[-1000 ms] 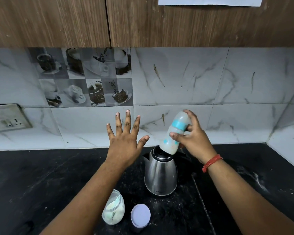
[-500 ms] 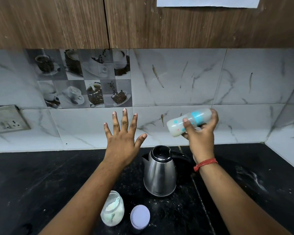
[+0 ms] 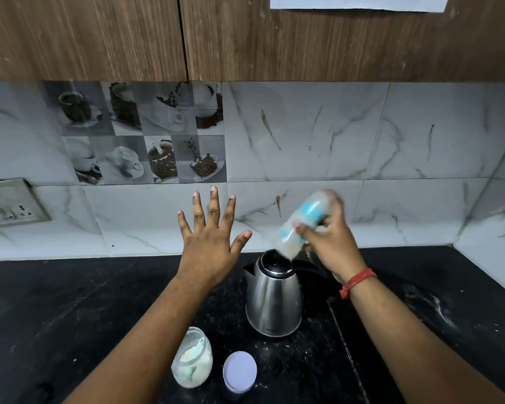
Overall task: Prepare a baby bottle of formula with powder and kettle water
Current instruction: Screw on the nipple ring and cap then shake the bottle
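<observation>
Baby bottle (image 3: 303, 223), level 0.5 s ago, now tilted base-down over kettle (image 3: 273, 298), gripped by right hand (image 3: 331, 243); left hand (image 3: 212, 237) kept spread.

Blurred baby bottle (image 3: 302, 223) tilts above steel kettle (image 3: 273, 298); open powder jar (image 3: 191, 361) nearby.

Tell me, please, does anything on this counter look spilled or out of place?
Yes. Pale powder streaks lie on the black counter at the right, like a spill. The powder jar stands open, its lid beside it.

Motion-blurred baby bottle (image 3: 302, 224) in the right hand (image 3: 333, 246); kettle handle hidden.
</observation>
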Demonstrator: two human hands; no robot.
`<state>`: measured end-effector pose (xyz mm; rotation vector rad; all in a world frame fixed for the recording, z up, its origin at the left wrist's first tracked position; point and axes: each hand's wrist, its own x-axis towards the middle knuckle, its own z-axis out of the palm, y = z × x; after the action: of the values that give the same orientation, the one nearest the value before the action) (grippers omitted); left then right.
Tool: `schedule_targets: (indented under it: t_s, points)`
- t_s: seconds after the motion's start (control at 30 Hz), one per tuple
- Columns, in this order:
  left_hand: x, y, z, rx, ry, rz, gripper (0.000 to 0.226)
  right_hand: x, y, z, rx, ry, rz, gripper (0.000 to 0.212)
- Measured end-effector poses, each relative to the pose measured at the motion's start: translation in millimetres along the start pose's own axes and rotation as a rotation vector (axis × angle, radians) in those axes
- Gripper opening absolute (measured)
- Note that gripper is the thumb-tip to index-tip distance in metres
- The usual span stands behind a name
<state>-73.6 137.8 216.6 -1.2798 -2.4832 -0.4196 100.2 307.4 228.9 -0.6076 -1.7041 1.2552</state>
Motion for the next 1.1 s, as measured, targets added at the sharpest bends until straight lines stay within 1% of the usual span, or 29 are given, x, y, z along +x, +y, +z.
schedule_targets:
  t_s: [0.03, 0.07, 0.1, 0.13, 0.17, 0.23, 0.27, 0.33, 0.37, 0.43, 0.47, 0.53, 0.63, 0.73, 0.77, 0.83, 0.87, 0.93, 0.97, 1.03, 1.07, 1.1]
  points:
    - [-1, 0, 0, 0.003, 0.002, 0.008, 0.080, -1, 2, 0, -0.054, -0.048, -0.015, 0.086]
    - [-1, 0, 0, 0.005, 0.003, 0.009, 0.080, -1, 1, 1, -0.014, 0.006, -0.017, 0.085]
    - [0, 0, 0, 0.000, 0.003, 0.003, 0.080, -1, 2, -1, 0.040, 0.110, -0.025, 0.083]
    - [1, 1, 0, -0.007, 0.002, -0.005, 0.080, 1, 2, -4, 0.109, 0.156, -0.018, 0.082]
    - [1, 2, 1, -0.009, 0.001, -0.004, 0.080, 3, 0, -5, 0.078, 0.123, -0.031, 0.083]
    - [0, 2, 1, -0.001, 0.002, 0.014, 0.079, 3, -2, -4, -0.061, -0.033, -0.046, 0.086]
    - [1, 2, 1, 0.003, 0.001, 0.015, 0.080, 3, -1, -2, -0.032, -0.007, -0.035, 0.086]
    - [3, 2, 2, -0.007, 0.000, -0.002, 0.080, 4, 0, -5, 0.084, 0.127, -0.014, 0.083]
    - [3, 3, 3, -0.011, 0.002, -0.004, 0.081, 5, 1, -5, 0.064, 0.109, -0.020, 0.082]
    - [2, 4, 3, -0.002, 0.003, 0.012, 0.080, 2, -1, -3, -0.077, -0.010, -0.038, 0.085]
    - [2, 4, 3, 0.007, 0.000, 0.015, 0.080, 0, 1, -1, -0.070, 0.010, -0.033, 0.085]
    - [4, 4, 3, 0.003, -0.008, 0.003, 0.080, -2, 3, 1, 0.039, 0.094, -0.017, 0.086]
    - [2, 4, 2, 0.009, -0.008, 0.018, 0.079, -2, -1, 4, -0.097, -0.044, -0.039, 0.088]
    - [2, 3, 2, -0.001, -0.005, 0.008, 0.078, 2, 0, 1, 0.053, 0.110, -0.025, 0.083]
    - [2, 3, 2, -0.001, -0.005, 0.008, 0.079, 2, -1, 0, 0.031, 0.072, -0.027, 0.083]
    - [0, 3, 2, 0.005, -0.002, 0.020, 0.079, 1, -3, 1, -0.104, -0.068, -0.030, 0.082]
    - [1, 3, 2, 0.007, -0.002, 0.022, 0.079, 0, -2, 2, -0.082, -0.051, -0.021, 0.081]
    - [2, 4, 2, 0.003, -0.007, 0.011, 0.080, 2, -1, -1, 0.047, 0.058, -0.004, 0.080]
    - [3, 4, 2, 0.006, -0.008, 0.010, 0.080, 3, -1, -1, 0.047, 0.036, -0.002, 0.082]
    - [2, 5, 0, 0.013, -0.006, 0.022, 0.081, 3, -4, 1, -0.049, -0.051, -0.014, 0.084]
    - [2, 4, 0, 0.014, -0.008, 0.024, 0.081, 3, -3, 1, -0.040, -0.008, -0.013, 0.084]
    - [3, 4, 0, 0.009, -0.011, 0.019, 0.082, 4, -1, 0, 0.031, 0.073, -0.007, 0.083]
